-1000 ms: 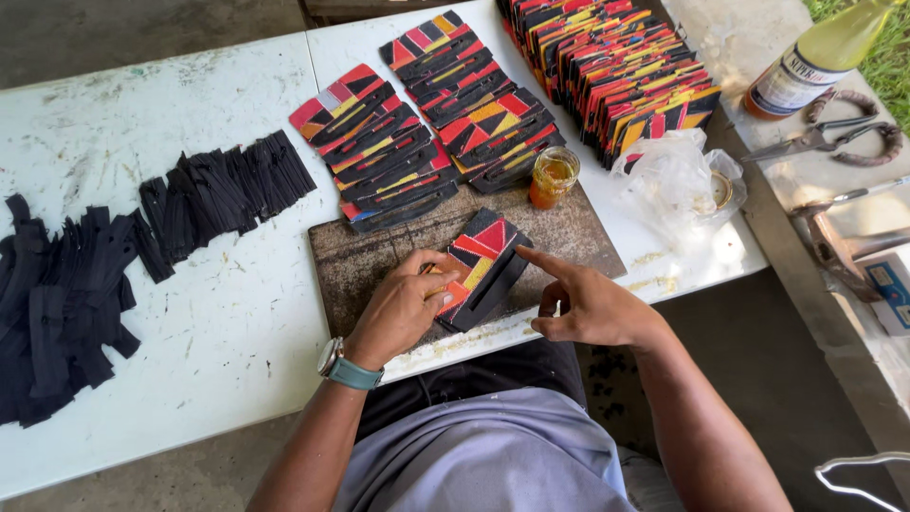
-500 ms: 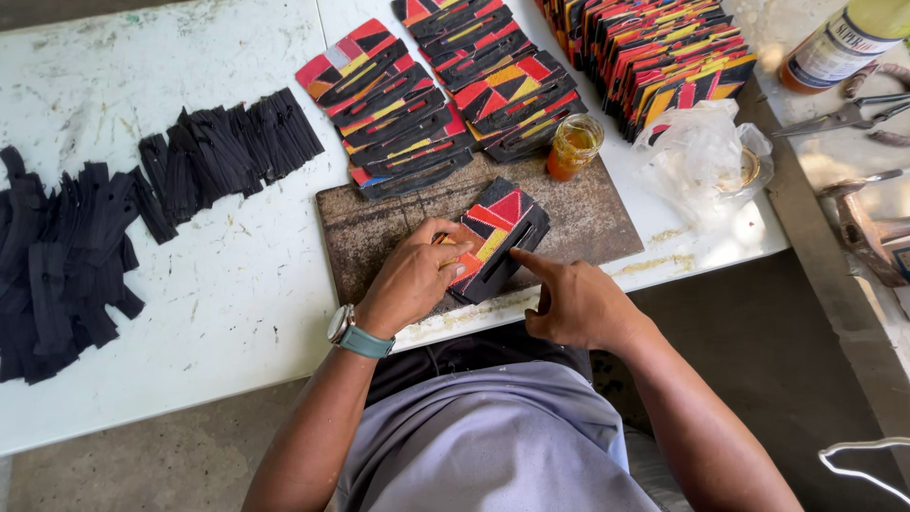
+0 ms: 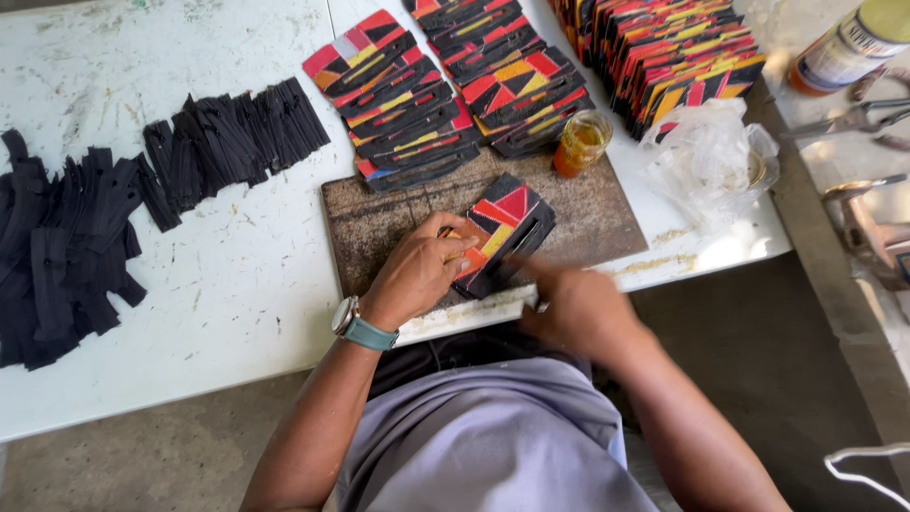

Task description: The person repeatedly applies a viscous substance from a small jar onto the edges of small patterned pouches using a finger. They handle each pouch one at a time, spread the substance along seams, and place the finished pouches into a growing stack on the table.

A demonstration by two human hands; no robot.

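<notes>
**One patterned piece under two hands on a cluttered bench**

White and scuffed, the bench (image 3: 218,275) carries one dark brown board (image 3: 379,228) near its front edge. On that board lies the patterned piece (image 3: 502,228), a flat black item with red, orange and yellow panels, tilted with one end toward the person. The left hand (image 3: 417,270), with a watch (image 3: 358,325) on its wrist, presses down on the piece's near left side, fingers curled over its edge. The right hand (image 3: 573,308) sits at the piece's lower right corner; it is blurred, so whether it pinches anything cannot be told.

Behind the board lie two fanned rows of similar patterned pieces (image 3: 398,100), too overlapped to count, and a third, denser stack (image 3: 673,52) stands at the far right. One small jar of amber liquid (image 3: 580,142) sits just beside the board's far corner, and one crumpled clear bag (image 3: 706,156) lies near it. Two heaps of black strips (image 3: 227,137) cover the bench's left side. One can (image 3: 848,43) stands on the grey side surface.
</notes>
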